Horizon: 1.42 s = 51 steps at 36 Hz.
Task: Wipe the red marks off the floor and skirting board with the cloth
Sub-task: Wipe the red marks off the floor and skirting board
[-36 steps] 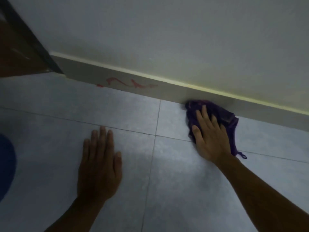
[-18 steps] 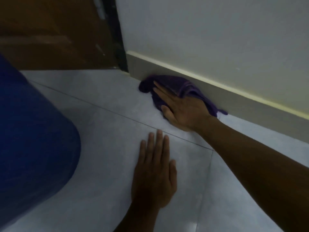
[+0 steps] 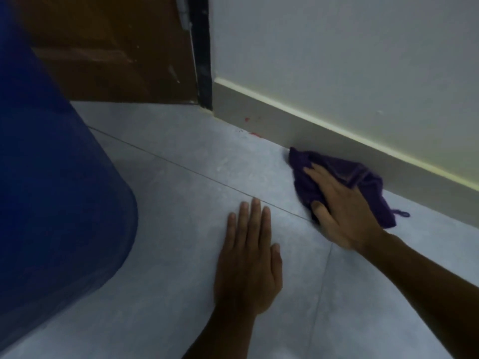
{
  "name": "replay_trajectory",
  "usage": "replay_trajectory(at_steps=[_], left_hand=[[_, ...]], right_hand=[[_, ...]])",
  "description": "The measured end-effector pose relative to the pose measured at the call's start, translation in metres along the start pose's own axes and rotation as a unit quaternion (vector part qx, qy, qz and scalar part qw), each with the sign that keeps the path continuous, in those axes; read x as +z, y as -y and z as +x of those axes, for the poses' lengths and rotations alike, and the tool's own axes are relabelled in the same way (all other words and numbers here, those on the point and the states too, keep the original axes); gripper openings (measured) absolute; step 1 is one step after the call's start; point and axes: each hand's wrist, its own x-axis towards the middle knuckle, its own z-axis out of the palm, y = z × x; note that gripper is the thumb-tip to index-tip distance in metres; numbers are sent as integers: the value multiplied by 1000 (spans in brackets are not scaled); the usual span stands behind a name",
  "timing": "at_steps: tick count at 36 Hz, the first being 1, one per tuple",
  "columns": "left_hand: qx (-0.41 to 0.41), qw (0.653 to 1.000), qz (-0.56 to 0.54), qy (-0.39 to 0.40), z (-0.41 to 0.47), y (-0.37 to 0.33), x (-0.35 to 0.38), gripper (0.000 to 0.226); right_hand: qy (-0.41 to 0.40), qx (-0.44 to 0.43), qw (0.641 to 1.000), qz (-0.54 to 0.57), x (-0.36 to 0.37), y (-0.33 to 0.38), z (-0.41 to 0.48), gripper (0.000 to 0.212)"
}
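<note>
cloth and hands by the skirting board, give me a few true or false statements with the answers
1. The right hand presses flat on the purple cloth. True.
2. The left hand grips a second cloth. False: it lies flat and empty on the floor.
3. Red specks remain near the base of the skirting board. True.
4. The cloth covers those specks. False: it lies apart from them, further from the door.
5. The cloth touches the foot of the skirting board. True.

Dim, bluish, soft and grainy picture, with wide-angle bending at edges.
</note>
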Motion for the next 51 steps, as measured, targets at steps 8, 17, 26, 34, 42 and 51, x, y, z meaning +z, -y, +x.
replay_trajectory(at_steps=[8,17,26,34,42,51], left_hand=[[-2,1000,10,-4,1,1,1,66],[-1,1000,25,-10,2,3,6,67],[-4,1000,-10,-29,-2,1,5,66],[-9,995,-101,11,-1,18,-4,79],[-57,998,-12,-6,0,60,-8,73],[-61,998,-7,5,2,61,-12,73]], right_hand=[[1,-101,995,4,7,63,73,68],[-30,-102,994,23,25,96,105,66],[-90,-36,990,103,14,42,46,53],[-128,39,983,123,16,24,-11,44],[-232,69,964,114,35,45,-3,34],[-393,-27,912,116,29,77,70,27]])
